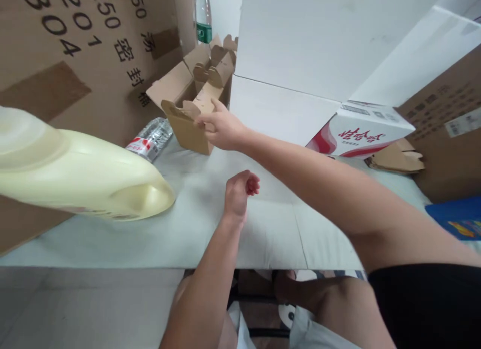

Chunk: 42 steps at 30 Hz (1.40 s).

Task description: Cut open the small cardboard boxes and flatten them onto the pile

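Observation:
My right hand reaches to the near end of an open cardboard box. Its thumb and fingers are apart and touch or nearly touch the flap of a brown kraft carton standing in that box. More kraft cartons with rounded handle tabs are behind it; the fingertips partly overlap the near flap. Lower down, my left hand hovers over the pale cloth-covered table, its fingers curled loosely inward with nothing visible in them.
A pale yellow bottle looms at left, beside a clear bottle with a red label. Another bottle with a green label stands at the back. Large white boxes, a red-and-white box and flattened kraft cartons are to the right.

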Available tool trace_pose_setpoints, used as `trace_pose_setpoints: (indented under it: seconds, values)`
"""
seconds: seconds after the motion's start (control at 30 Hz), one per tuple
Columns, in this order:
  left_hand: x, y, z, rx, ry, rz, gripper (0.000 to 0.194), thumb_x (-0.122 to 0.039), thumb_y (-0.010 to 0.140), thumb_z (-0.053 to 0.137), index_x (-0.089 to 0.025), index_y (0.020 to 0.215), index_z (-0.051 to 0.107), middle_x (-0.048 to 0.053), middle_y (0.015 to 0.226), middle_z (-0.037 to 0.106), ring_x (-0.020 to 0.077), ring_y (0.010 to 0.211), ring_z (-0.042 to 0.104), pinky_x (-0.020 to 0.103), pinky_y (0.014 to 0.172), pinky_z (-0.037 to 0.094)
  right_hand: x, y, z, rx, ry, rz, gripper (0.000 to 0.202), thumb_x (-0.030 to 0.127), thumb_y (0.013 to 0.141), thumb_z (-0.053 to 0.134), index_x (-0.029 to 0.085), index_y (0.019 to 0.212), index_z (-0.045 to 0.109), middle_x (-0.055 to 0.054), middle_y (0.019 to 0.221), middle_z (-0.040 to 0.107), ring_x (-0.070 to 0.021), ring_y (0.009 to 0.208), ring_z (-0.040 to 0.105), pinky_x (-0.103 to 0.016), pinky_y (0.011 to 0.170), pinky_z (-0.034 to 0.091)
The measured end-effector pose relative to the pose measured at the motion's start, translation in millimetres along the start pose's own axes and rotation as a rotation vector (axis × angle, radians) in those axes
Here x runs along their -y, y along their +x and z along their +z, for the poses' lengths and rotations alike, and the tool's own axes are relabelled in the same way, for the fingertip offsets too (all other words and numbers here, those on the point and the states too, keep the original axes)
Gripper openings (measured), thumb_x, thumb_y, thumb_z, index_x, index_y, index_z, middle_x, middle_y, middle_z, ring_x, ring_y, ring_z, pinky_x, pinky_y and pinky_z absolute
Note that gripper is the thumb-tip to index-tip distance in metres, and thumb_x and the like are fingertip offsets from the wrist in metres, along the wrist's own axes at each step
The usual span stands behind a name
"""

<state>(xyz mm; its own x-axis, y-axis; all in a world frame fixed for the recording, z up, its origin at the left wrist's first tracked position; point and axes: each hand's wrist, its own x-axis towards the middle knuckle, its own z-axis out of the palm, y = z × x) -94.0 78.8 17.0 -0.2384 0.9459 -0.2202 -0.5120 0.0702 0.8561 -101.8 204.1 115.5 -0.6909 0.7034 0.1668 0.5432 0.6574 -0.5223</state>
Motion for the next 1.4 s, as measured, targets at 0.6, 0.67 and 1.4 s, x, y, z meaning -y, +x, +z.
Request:
trace_pose_setpoints:
  seconds: [0.6, 0.67, 1.4]
  values:
    - [-27.2, -4.0, -43.0, -0.47, 0.09, 0.834, 0.024, -0.037, 0.094, 0.055, -0.022, 0.111, 0.062, 0.004, 0.118, 0.062, 0.022, 0.12, 0.059, 0.036, 0.11, 0.042, -50.8, -256.9, -33.4, -0.536, 0.555, 0.041, 0.02, 0.018, 0.083, 0.069, 0.021, 0.064, 0.071, -0.002, 0.069, 0.067, -0.0075, 0.04, 0.045, -0.023, 0.035, 0.033]
    - [-21.9, 2.2, -37.5, -0.214, 0.068, 0.715, 0.035, -0.051, 0.097, 0.055, -0.024, 0.116, 0.065, 0.006, 0.127, 0.066, 0.0253, 0.13, 0.058, 0.039, 0.115, 0.041, -50.2, -310.6, -37.4, -0.513, 0.429, 0.019, 0.022, 0.017, 0.086, 0.067, 0.022, 0.065, 0.071, -0.005, 0.067, 0.067, -0.014, 0.05, 0.058, -0.025, 0.038, 0.041]
    - [-5.9, -0.9, 27.8, 0.29, -0.005, 0.356, 0.046, -0.065, 0.088, 0.054, -0.024, 0.082, 0.075, 0.009, 0.097, 0.076, 0.0295, 0.103, 0.07, 0.041, 0.094, 0.056, -60.9, -404.9, -47.9, -0.429, -0.251, 0.079, 0.074, 0.01, 0.078, 0.055, 0.04, 0.145, 0.063, -0.011, 0.123, 0.05, -0.0284, 0.113, 0.059, -0.047, 0.088, 0.061]
